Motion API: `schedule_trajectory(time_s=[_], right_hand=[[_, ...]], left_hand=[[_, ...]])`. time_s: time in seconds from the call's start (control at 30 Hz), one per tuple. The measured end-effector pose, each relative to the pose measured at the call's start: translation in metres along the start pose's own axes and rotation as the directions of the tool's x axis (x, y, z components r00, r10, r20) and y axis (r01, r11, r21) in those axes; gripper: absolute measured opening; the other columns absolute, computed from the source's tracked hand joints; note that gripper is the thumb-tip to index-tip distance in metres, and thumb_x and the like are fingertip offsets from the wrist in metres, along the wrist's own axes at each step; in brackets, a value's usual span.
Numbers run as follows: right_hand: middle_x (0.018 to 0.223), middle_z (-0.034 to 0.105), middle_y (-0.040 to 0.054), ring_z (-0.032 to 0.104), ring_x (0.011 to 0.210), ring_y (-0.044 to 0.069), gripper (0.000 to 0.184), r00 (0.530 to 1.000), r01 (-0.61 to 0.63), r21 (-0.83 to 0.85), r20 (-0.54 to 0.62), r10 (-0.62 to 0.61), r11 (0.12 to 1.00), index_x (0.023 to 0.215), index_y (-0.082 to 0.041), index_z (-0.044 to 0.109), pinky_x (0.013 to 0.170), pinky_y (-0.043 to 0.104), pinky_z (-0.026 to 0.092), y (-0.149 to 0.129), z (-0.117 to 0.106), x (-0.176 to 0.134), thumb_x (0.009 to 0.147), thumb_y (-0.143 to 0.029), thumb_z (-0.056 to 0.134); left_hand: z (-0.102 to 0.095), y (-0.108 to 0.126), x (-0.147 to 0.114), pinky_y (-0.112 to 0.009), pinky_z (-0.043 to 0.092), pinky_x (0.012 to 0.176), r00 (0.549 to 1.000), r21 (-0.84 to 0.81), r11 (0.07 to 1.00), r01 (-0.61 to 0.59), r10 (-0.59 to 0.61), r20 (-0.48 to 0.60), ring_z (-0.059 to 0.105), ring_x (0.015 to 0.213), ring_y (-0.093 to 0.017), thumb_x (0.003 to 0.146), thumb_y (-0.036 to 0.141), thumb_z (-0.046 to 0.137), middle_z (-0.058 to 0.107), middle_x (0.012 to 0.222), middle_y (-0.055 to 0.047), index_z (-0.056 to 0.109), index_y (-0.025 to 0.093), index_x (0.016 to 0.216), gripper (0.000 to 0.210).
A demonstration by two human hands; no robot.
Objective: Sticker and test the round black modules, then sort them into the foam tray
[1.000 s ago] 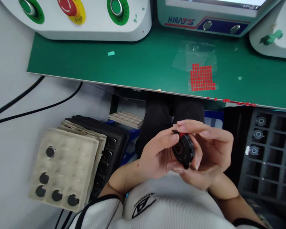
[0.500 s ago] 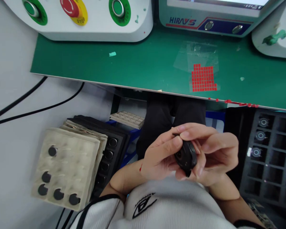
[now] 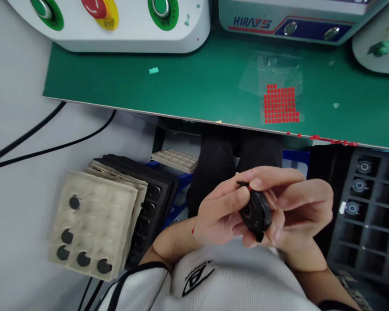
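In front of my shirt, both hands hold a small black round watch case with short lugs at its ends. My left hand wraps it from the left, its thumb lying near the upper end. From the other side my right hand grips it, with the thumb tip pressed at the top edge. A tiny red piece shows beside that thumb tip, against the watch case. Fingers hide part of the far side of the case.
The green table carries a sheet of small red stickers, a button console and a monitor. Pale trays with black round parts are stacked at left. A black compartment tray stands at right.
The watch case has tilted slightly in my hands, and the red piece by my right thumb shows more plainly. The whole view has shifted a little.
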State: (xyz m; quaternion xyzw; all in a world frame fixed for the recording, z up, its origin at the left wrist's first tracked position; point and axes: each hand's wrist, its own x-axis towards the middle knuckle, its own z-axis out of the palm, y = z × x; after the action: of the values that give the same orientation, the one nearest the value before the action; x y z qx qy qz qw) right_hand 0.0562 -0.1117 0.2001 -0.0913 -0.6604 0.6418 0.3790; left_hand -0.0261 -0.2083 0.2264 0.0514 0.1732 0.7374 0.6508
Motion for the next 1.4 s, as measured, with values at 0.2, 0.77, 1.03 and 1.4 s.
schedule_trajectory(time_s=[0.2, 0.77, 1.03, 1.4], right_hand=[[0.101, 0.071, 0.0016, 0.071, 0.094, 0.026, 0.048, 1.0, -0.008, 0.048, -0.026, 0.01, 0.999, 0.103, -0.032, 0.062, 0.08, 0.048, 0.065, 0.003, 0.001, -0.004, 0.064, -0.033, 0.09], [0.109, 0.072, 0.0053, 0.07, 0.1, 0.025, 0.054, 0.997, 0.077, 0.053, 0.007, -0.077, 0.996, 0.104, -0.026, 0.055, 0.094, 0.049, 0.061, 0.014, 0.005, 0.001, 0.063, -0.028, 0.091], [0.104, 0.074, 0.0028, 0.072, 0.1, 0.025, 0.05, 1.0, 0.011, -0.029, -0.011, -0.011, 1.0, 0.095, -0.027, 0.049, 0.106, 0.059, 0.049, 0.027, 0.002, 0.019, 0.065, -0.026, 0.09], [0.103, 0.069, 0.0086, 0.064, 0.101, 0.033, 0.037, 0.966, 0.069, -0.855, 0.186, 0.18, 0.514, 0.097, -0.022, 0.053, 0.094, 0.053, 0.047, 0.083, -0.025, 0.123, 0.07, -0.017, 0.077]], left_hand=[[-0.003, -0.002, 0.003, -0.019, 0.017, 0.035, 0.999, 0.05, 0.998, -0.025, 0.026, -0.031, 0.039, 0.044, -0.006, 0.094, 0.047, 0.048, 0.052, 0.062, -0.002, 0.058, 0.014, 0.084, 0.036], [-0.015, -0.006, 0.01, -0.02, 0.031, 0.039, 0.995, 0.031, 0.999, -0.022, 0.025, -0.1, 0.043, 0.043, -0.009, 0.084, 0.054, 0.057, 0.051, 0.054, 0.001, 0.055, 0.017, 0.08, 0.038], [-0.032, 0.019, 0.031, -0.022, 0.031, 0.043, 0.979, 0.083, 0.991, 0.103, -0.086, -0.186, 0.044, 0.046, -0.009, 0.078, 0.062, 0.058, 0.056, 0.059, -0.003, 0.057, 0.013, 0.073, 0.049], [-0.085, 0.052, 0.045, -0.019, 0.03, 0.042, 0.694, 0.798, 0.513, -0.315, 0.698, -0.175, 0.048, 0.041, -0.008, 0.052, 0.004, 0.04, 0.057, 0.044, 0.0, 0.056, 0.016, 0.041, 0.023]])
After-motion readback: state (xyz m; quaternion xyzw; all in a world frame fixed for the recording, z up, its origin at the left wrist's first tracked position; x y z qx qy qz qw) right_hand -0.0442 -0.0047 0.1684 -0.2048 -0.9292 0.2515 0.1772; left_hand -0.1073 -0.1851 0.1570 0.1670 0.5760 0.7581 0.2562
